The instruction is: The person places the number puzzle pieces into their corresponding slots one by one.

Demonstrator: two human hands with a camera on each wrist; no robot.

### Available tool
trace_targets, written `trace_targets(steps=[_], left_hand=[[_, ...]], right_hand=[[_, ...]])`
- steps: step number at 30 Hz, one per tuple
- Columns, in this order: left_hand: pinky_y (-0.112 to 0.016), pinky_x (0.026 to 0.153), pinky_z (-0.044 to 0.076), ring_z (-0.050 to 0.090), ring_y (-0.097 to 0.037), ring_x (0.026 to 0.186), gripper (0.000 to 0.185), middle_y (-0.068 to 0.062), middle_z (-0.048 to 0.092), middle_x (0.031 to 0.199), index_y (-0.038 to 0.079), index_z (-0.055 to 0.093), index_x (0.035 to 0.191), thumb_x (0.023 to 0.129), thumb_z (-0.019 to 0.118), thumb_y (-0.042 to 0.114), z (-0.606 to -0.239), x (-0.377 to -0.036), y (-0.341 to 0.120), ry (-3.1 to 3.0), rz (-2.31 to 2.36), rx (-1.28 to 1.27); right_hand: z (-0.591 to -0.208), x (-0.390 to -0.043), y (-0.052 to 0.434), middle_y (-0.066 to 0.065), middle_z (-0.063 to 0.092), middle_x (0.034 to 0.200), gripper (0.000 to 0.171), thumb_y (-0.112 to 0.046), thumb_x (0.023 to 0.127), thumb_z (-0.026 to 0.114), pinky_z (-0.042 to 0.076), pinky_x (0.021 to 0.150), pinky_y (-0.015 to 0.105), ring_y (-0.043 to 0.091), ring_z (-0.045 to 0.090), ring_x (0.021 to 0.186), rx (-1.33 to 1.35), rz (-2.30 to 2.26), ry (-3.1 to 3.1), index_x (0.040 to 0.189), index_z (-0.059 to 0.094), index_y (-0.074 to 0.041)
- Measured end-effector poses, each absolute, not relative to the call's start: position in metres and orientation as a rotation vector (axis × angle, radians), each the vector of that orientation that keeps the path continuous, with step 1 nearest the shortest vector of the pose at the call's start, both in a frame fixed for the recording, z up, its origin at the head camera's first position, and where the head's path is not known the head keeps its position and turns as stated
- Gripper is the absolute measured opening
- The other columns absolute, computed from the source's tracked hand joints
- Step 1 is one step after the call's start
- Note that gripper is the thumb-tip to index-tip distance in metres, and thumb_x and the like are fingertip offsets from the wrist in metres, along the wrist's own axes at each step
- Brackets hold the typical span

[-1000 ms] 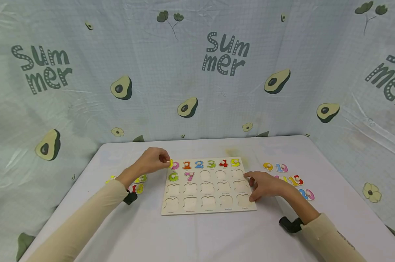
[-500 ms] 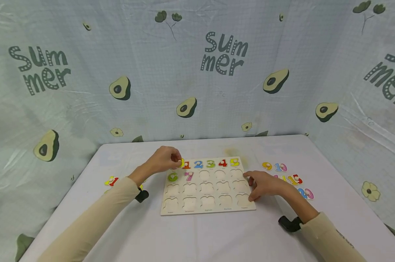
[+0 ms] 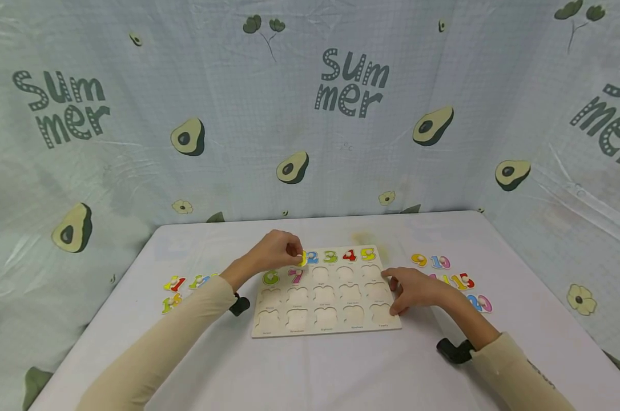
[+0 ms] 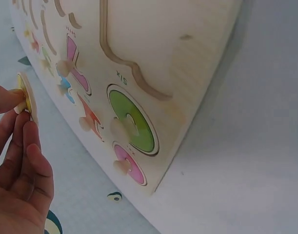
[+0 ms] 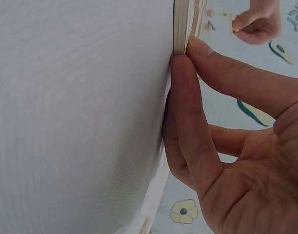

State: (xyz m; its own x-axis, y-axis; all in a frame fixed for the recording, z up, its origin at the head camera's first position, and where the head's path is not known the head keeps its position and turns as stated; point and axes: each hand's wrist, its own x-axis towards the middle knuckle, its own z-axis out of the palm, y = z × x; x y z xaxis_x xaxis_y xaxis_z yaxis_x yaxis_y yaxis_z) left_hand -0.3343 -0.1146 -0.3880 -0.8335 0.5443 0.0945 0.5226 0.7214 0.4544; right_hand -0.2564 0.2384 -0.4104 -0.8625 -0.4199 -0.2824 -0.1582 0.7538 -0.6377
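My left hand (image 3: 276, 251) pinches a yellow number puzzle piece (image 4: 27, 92) by its small knob, above the top row of the wooden number puzzle board (image 3: 310, 314). Which digit it is cannot be told. The raised piece and hand hide the upper left of the board in the head view. A green 6 (image 3: 271, 278) and a pink 7 (image 3: 296, 276) sit in their recesses; a blue 2 (image 3: 312, 257), green 3 (image 3: 330, 256), red 4 (image 3: 349, 255) and yellow 5 (image 3: 367, 254) fill part of the top row. At the right edge, my right hand (image 3: 418, 287) holds the board with thumb and fingers.
On the white table (image 3: 341, 377), loose number pieces lie at both sides: a red and yellow one (image 3: 174, 283) on the left, an orange 9 (image 3: 419, 260) and a blue and pink 10 (image 3: 441, 262) on the right. A printed curtain (image 3: 238, 114) hangs behind.
My left hand has moved right along the top row, carrying the yellow number piece from above the pink 0 toward the 2. The right hand and board have stayed in place.
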Motion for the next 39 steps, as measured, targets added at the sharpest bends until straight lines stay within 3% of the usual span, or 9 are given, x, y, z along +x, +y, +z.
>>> trace_targets(steps=[13,39], left_hand=[[-0.022,0.069,0.049,0.058,-0.007,0.072,0.005,0.003,0.071,0.081,0.013,0.075,0.086,0.090,0.078,0.015,-0.398,-0.336,-0.091,2.773,0.685,0.978],[-0.023,0.074,0.050,0.059,-0.007,0.076,0.005,0.003,0.073,0.085,0.013,0.077,0.087,0.091,0.078,0.016,-0.408,-0.335,-0.068,2.723,0.593,1.031]], right_hand=[[-0.412,-0.258,0.240,0.011,0.059,0.110,0.082,-0.007,0.077,0.087,0.053,0.072,0.031,0.016,0.062,0.076,-0.438,-0.873,2.534,0.147,0.047,0.005],[-0.410,-0.256,0.239,0.011,0.059,0.107,0.081,-0.007,0.077,0.087,0.053,0.072,0.031,0.016,0.062,0.076,-0.447,-0.881,2.533,0.146,0.047,0.007]])
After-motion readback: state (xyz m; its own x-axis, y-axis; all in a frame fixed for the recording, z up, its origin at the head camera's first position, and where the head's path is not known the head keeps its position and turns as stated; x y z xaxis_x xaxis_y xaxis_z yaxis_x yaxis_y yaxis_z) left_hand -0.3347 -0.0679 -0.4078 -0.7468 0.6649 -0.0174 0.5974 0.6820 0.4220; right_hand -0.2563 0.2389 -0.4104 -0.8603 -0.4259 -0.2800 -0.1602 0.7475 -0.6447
